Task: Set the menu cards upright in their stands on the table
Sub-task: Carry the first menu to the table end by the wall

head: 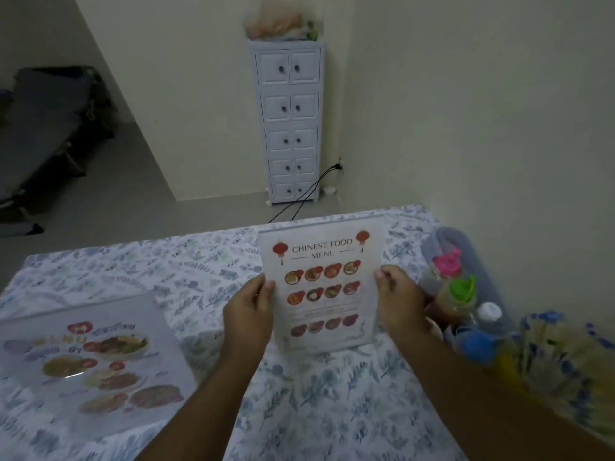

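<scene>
A white "Chinese Food Menu" card in a clear acrylic stand [322, 281] stands upright at the middle of the table, its base on the cloth. My left hand [248, 311] grips its left edge and my right hand [397, 301] grips its right edge, thumbs on the front. A second menu with food pictures in a clear stand [93, 361] sits at the left of the table, tilted back so that its face points up.
The table [332, 410] has a blue floral cloth. Sauce bottles with a pink cap [446, 264] and a green cap [461, 291], plus other bottles, stand at the right edge beside a floral container [565, 357]. A white drawer cabinet [291, 121] stands against the far wall.
</scene>
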A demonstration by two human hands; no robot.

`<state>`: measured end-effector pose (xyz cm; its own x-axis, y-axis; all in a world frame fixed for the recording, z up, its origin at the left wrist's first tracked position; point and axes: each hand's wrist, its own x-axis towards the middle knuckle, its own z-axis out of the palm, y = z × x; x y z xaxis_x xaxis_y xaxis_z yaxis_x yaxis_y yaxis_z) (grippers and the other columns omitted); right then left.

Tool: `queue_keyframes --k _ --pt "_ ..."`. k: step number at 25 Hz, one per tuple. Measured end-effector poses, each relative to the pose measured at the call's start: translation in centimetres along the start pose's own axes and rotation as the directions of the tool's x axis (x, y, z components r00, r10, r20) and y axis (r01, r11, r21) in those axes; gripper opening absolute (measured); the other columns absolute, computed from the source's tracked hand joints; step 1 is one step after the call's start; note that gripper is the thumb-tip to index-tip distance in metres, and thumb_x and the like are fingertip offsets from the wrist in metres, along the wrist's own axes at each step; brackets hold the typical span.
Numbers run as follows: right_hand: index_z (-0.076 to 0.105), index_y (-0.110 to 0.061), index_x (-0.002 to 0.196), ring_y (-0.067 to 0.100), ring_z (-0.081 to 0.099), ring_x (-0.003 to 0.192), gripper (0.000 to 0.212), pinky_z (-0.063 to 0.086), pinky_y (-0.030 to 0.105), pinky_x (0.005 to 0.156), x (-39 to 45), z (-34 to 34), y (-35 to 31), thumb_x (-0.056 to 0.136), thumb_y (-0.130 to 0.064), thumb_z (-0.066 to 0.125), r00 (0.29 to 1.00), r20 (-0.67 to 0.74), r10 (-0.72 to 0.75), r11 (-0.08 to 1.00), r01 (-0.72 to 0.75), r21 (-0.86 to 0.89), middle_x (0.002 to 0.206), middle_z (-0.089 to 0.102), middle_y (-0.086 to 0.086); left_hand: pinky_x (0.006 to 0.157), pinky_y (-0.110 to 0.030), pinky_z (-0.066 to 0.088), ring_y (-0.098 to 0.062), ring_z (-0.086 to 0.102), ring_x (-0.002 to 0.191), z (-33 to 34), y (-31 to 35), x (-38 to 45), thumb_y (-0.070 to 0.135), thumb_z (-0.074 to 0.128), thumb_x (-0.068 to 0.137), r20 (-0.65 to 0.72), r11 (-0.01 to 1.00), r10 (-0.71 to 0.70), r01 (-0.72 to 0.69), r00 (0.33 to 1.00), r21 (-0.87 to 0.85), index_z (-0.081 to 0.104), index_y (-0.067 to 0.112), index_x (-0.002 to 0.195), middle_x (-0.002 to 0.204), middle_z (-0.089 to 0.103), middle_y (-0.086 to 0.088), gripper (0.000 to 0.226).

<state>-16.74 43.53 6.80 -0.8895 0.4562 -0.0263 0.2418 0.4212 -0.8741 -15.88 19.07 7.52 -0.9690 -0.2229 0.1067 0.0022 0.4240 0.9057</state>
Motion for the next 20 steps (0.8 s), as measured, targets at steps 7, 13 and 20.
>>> queue_keyframes --k 7,13,20 --pt "0.069 -0.022 0.09 0.023 0.066 0.076 0.018 0.05 0.024 0.063 21.0 -3.3 -5.4 0.1 -0.034 0.059 0.989 -0.121 -0.08 0.985 0.097 0.142 0.078 0.069 -0.003 0.081 -0.042 0.064 -0.011 0.074 0.09 10.2 8.4 15.5 0.033 0.055 0.102 -0.043 0.988 0.109 -0.113 0.993 -0.101 0.076 0.024 0.098 0.093 0.076 0.014 0.023" --pt "0.076 -0.014 0.102 0.035 0.076 0.095 0.022 0.063 0.053 0.087 33.3 -5.6 0.4 0.099 -0.032 0.063 0.996 -0.087 0.022 0.973 -0.001 0.229 0.101 0.079 0.012 0.09 -0.05 0.061 -0.016 0.076 0.101 21.9 8.6 23.1 0.031 0.058 0.1 0.102 0.975 0.036 -0.013 0.994 -0.221 0.077 0.048 0.097 0.106 0.08 0.011 0.025" --pt "0.079 -0.011 0.105 0.031 0.076 0.088 0.03 0.064 0.05 0.082 35.6 -4.5 6.7 0.098 -0.035 0.062 0.982 -0.184 0.03 0.984 0.004 0.177 0.093 0.079 0.009 0.089 -0.043 0.061 -0.01 0.074 0.103 27.9 5.5 23.6 0.031 0.055 0.103 0.108 0.975 0.001 0.023 0.994 -0.22 0.076 0.04 0.109 0.107 0.079 0.015 0.024"
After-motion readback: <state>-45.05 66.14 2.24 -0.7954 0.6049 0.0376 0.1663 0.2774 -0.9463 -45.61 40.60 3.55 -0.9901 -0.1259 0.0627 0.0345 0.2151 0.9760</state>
